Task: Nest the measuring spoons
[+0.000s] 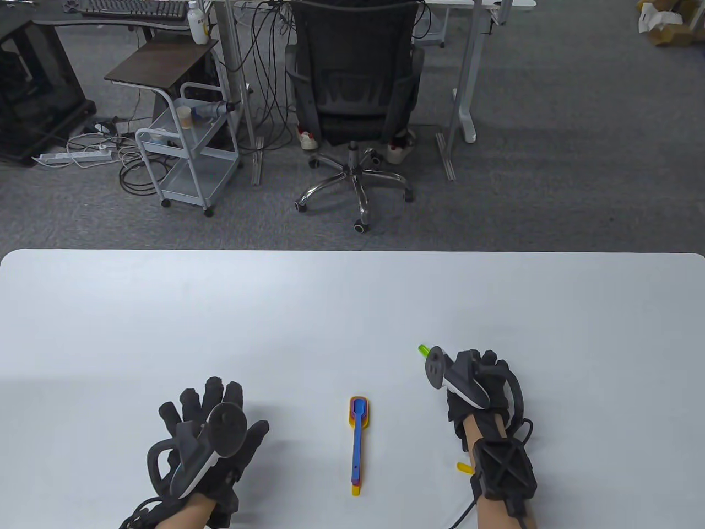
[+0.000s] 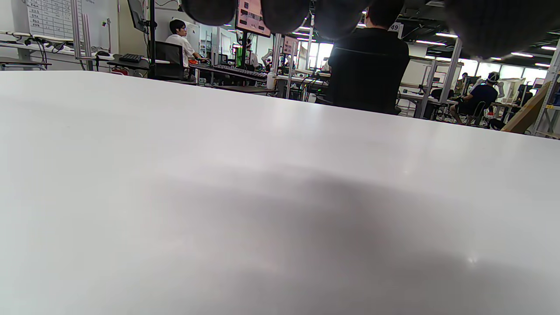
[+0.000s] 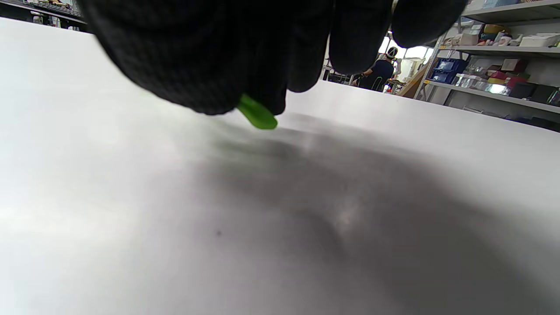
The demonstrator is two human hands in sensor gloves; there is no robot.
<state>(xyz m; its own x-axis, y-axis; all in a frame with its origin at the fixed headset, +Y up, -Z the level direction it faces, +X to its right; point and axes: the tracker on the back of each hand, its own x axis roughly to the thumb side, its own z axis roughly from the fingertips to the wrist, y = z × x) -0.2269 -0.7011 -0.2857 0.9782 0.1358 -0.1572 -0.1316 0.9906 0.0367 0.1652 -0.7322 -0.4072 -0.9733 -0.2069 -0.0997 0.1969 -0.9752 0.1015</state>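
A nested stack of measuring spoons, blue on top of pink and yellow, lies on the white table between my hands. My right hand is to the right of the stack and grips a green spoon; only its end sticks out past the fingers, also in the right wrist view. A yellow piece shows beside my right wrist. My left hand rests flat on the table left of the stack, fingers spread and empty; its fingertips hang in at the top of the left wrist view.
Beyond the table's far edge stand an office chair, a small metal cart and desk legs with cables on grey carpet. The table surface fills the left wrist view.
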